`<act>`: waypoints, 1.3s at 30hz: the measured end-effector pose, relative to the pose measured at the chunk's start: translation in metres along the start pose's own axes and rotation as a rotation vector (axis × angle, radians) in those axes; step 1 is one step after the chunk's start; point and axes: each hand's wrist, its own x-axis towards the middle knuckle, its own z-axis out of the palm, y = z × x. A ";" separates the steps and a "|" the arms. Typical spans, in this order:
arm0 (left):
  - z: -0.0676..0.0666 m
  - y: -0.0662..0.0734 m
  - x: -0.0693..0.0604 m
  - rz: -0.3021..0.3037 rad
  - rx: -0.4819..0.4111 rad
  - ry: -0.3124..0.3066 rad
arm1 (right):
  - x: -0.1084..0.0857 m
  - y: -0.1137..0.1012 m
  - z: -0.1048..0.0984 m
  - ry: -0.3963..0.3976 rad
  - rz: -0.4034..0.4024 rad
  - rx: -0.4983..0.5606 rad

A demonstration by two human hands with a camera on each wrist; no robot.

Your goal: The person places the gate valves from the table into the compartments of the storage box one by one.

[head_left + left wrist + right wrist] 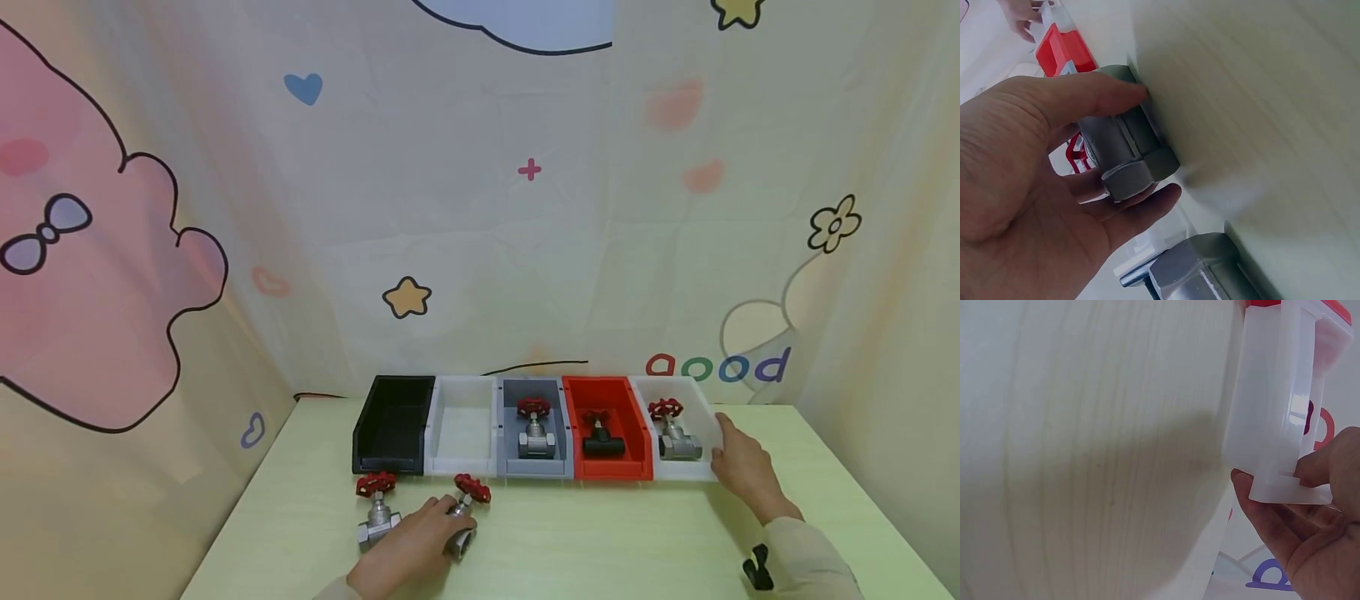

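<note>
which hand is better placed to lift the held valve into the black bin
Left, most likely: the left hand grips that metal valve and is nearer the black bin; the right hand holds the rightmost white bin, at the row's opposite end.

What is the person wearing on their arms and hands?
The left hand and right hand are bare, with no gloves or rings showing. The left sleeve and right sleeve are cream; a small black piece, unclear what, shows by the latter.

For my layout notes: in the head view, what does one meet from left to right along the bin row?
Black bin, white bin, grey bin with silver valve, red bin with black-bodied valve, second white bin with another silver valve, then the right grip.
</note>
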 end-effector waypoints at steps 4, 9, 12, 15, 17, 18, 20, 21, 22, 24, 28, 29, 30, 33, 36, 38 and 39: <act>0.000 0.000 0.002 0.006 0.006 -0.005 | 0.000 -0.001 -0.001 -0.010 0.009 0.004; -0.001 -0.001 0.003 0.020 0.017 0.002 | 0.001 -0.002 -0.003 -0.030 0.030 0.014; -0.004 0.000 0.002 0.029 0.015 -0.001 | 0.001 -0.002 -0.003 -0.032 0.035 0.017; -0.006 0.000 0.002 0.063 0.035 0.017 | 0.001 -0.003 -0.003 -0.031 0.033 0.014; -0.006 -0.001 0.002 0.094 0.061 0.036 | 0.001 -0.003 -0.004 -0.032 0.032 0.013; -0.006 -0.001 0.001 0.101 0.068 0.043 | 0.001 -0.003 -0.003 -0.031 0.029 0.011; -0.006 -0.001 0.001 0.117 0.086 0.060 | 0.000 -0.003 -0.003 -0.028 0.022 0.009; -0.006 -0.001 0.001 0.118 0.088 0.061 | 0.000 -0.003 -0.003 -0.024 0.017 0.008; -0.006 -0.001 0.001 0.120 0.090 0.063 | 0.000 -0.002 -0.003 -0.018 0.010 0.007; -0.005 -0.001 0.001 0.127 0.096 0.070 | 0.000 -0.001 -0.002 0.011 -0.020 -0.003; -0.004 -0.002 0.000 0.142 0.110 0.080 | -0.001 0.002 0.000 0.059 -0.071 -0.019; -0.004 -0.002 0.000 0.147 0.115 0.083 | 0.000 0.003 0.000 0.067 -0.079 -0.022; -0.005 -0.002 0.000 0.151 0.119 0.084 | 0.000 0.003 0.000 0.066 -0.077 -0.021; -0.006 -0.002 -0.001 0.167 0.129 0.099 | 0.000 0.003 0.000 0.057 -0.068 -0.020; -0.007 -0.001 -0.002 0.191 0.132 0.115 | 0.000 0.001 -0.001 0.045 -0.057 -0.020; -0.009 -0.001 -0.003 0.203 0.134 0.126 | 0.001 0.001 -0.002 0.037 -0.048 -0.018; -0.010 0.000 -0.003 0.208 0.133 0.131 | 0.001 0.001 -0.002 0.034 -0.045 -0.018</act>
